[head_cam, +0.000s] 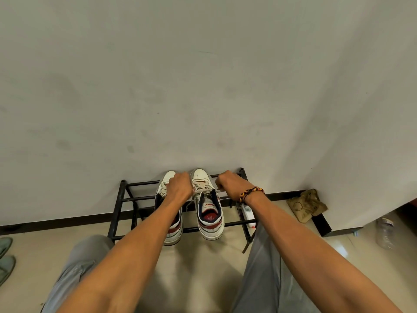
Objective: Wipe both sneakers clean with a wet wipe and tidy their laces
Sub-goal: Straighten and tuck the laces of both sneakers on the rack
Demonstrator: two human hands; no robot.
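Two white sneakers w/ red and navy trim sit side by side on top of a black metal shoe rack [126, 199], toes to the wall, heels toward the person. Left sneaker [173, 231] is partly covered by the left forearm; right sneaker [208, 213] shows its tongue and open collar. Left hand [180, 187] is over the lace area between the two shoes, fingers curled down, prob. pinching a lace, tho the fingertips are hidden behind the knuckles. Right hand [226, 182] sits just right of the right sneaker, fingers curled into a fist, seemingly round a lace end [219, 189] that runs from the shoe; grip itself can't be confirmed. A braided bracelet [250, 193] is on the right wrist. Grey trousers [266, 267] at the bottom. Crumpled brown bag [306, 205] in the corner by the wall, clear plastic bottle [384, 232] at far right on the tile floor.
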